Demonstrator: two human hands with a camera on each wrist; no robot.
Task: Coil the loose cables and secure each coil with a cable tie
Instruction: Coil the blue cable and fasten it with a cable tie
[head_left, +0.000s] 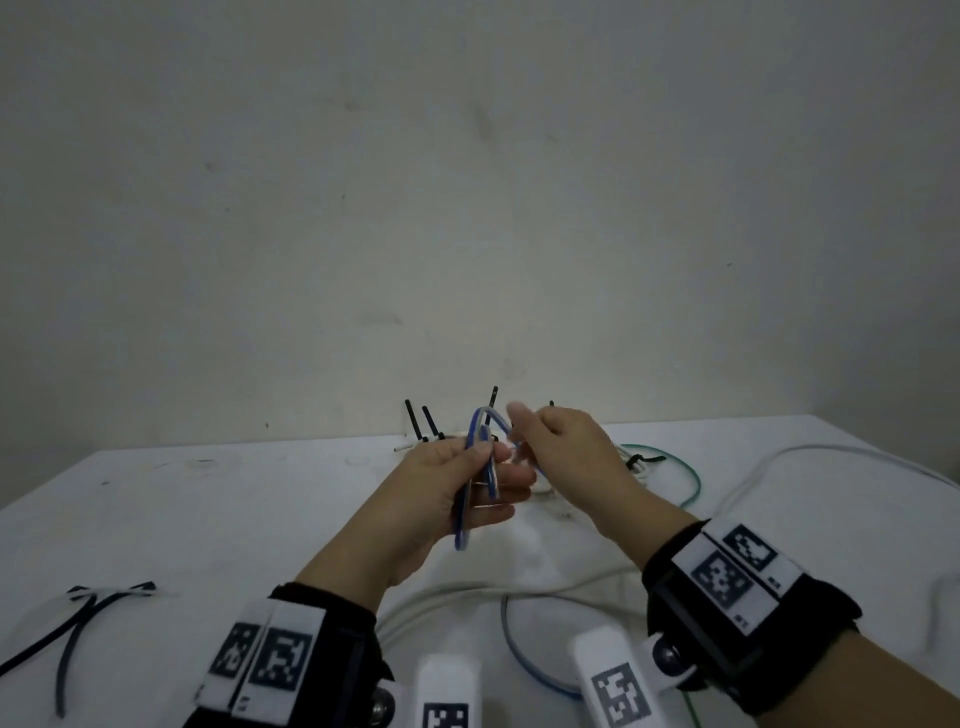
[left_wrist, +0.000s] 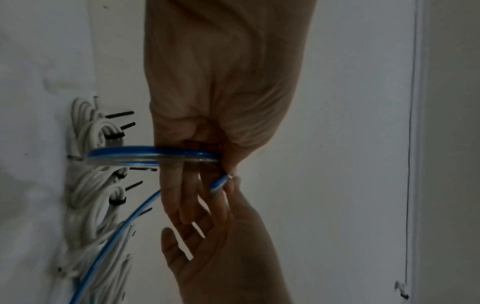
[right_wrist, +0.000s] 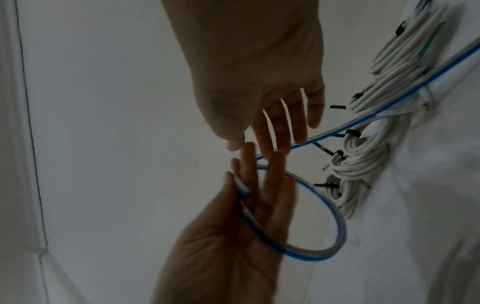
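Note:
A blue-and-white flat cable (head_left: 479, 457) is looped round my left hand (head_left: 498, 467), raised above the white table (head_left: 208, 519). In the left wrist view the loop (left_wrist: 153, 156) circles the fingers and the thumb pins the cable against them. In the right wrist view the loop (right_wrist: 324, 216) hangs from my left hand (right_wrist: 249, 170). My right hand (head_left: 524, 441) is just right of the loop, its fingers (right_wrist: 298, 127) straight, with the free run of cable (right_wrist: 376, 111) passing behind them. The cable's slack (head_left: 524, 660) trails onto the table near me.
Several white cable coils (head_left: 431, 436) with black ties stand at the back edge by the wall. A green cable (head_left: 691, 483) and a loose white cable (head_left: 779, 462) lie on the right. Loose black and white cable ties (head_left: 88, 613) lie at the front left.

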